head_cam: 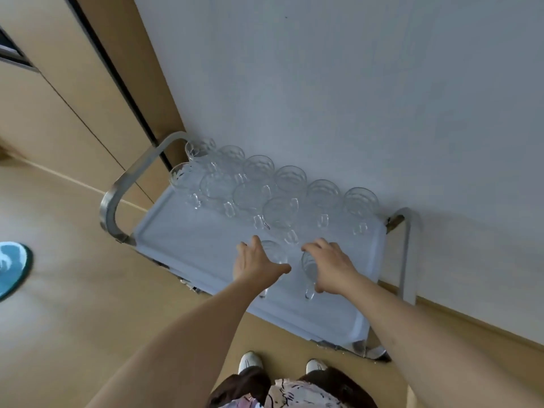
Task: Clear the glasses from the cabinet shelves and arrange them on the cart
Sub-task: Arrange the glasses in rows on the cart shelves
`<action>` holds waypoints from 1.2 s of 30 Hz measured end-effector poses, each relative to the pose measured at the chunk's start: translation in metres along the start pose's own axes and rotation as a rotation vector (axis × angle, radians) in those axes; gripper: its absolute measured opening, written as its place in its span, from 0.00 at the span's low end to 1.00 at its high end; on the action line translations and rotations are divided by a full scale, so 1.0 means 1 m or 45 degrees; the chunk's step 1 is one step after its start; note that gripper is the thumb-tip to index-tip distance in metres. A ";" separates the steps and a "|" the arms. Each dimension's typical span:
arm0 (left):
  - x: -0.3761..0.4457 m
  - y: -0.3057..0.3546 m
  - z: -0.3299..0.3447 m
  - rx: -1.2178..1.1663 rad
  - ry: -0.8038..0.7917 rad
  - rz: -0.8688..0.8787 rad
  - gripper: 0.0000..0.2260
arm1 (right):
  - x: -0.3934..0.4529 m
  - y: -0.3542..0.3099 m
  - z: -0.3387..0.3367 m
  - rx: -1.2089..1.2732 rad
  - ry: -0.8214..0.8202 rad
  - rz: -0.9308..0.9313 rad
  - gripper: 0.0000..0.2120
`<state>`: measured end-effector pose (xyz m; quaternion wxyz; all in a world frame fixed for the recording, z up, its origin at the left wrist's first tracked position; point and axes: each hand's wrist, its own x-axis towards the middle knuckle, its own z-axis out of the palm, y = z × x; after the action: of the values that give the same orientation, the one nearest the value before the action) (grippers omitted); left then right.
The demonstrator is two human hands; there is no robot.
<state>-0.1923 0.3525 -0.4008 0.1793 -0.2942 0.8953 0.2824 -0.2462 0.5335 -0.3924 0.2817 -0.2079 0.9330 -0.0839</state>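
Note:
A metal cart with a pale blue-white tray top (pixel 182 240) stands against the white wall. Several clear glass mugs (pixel 282 213) with handles sit in two rows along the tray's far side. My left hand (pixel 257 265) is wrapped around a clear glass mug (pixel 275 253) just above the tray's middle. My right hand (pixel 332 266) grips a second clear mug (pixel 309 267), whose handle hangs toward me. Both held mugs are near the front of the rows.
The cart's steel handle (pixel 117 198) curves up at the left end, another steel post (pixel 407 254) at the right. Beige cabinet doors (pixel 59 113) lie to the left. A teal mat (pixel 11 266) lies on the wooden floor. My shoes (pixel 250 360) stand at the cart's near edge.

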 end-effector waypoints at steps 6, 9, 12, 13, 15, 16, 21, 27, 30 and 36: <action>0.013 0.004 -0.001 0.056 -0.031 0.105 0.39 | -0.002 -0.008 0.003 0.124 -0.061 0.214 0.60; 0.014 0.006 -0.001 0.104 -0.058 0.133 0.39 | -0.001 -0.021 0.008 0.335 0.076 0.528 0.58; 0.016 0.006 -0.003 0.145 -0.099 0.137 0.41 | 0.004 -0.026 0.005 0.448 0.111 0.673 0.51; 0.017 0.007 -0.004 0.166 -0.109 0.136 0.41 | 0.005 -0.025 0.002 0.460 0.104 0.671 0.49; 0.020 0.010 -0.006 0.218 -0.126 0.134 0.41 | 0.011 -0.020 -0.006 0.447 0.109 0.639 0.48; 0.021 0.011 -0.007 0.238 -0.134 0.127 0.41 | 0.013 -0.017 -0.010 0.431 0.121 0.621 0.48; 0.021 0.014 -0.006 0.277 -0.134 0.099 0.42 | 0.029 -0.008 -0.021 0.388 0.196 0.512 0.48; 0.017 0.012 -0.004 0.300 -0.097 0.083 0.39 | 0.049 -0.005 -0.027 0.393 0.221 0.362 0.47; 0.016 0.012 -0.004 0.275 -0.125 0.096 0.41 | 0.054 -0.003 -0.026 0.409 0.235 0.315 0.50; 0.015 0.010 -0.016 0.446 -0.256 0.157 0.58 | 0.057 0.003 -0.026 0.471 0.273 0.229 0.50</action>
<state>-0.2124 0.3434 -0.3913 0.2984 -0.1737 0.9246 0.1606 -0.3044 0.5125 -0.3999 0.2206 -0.0586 0.9410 -0.2498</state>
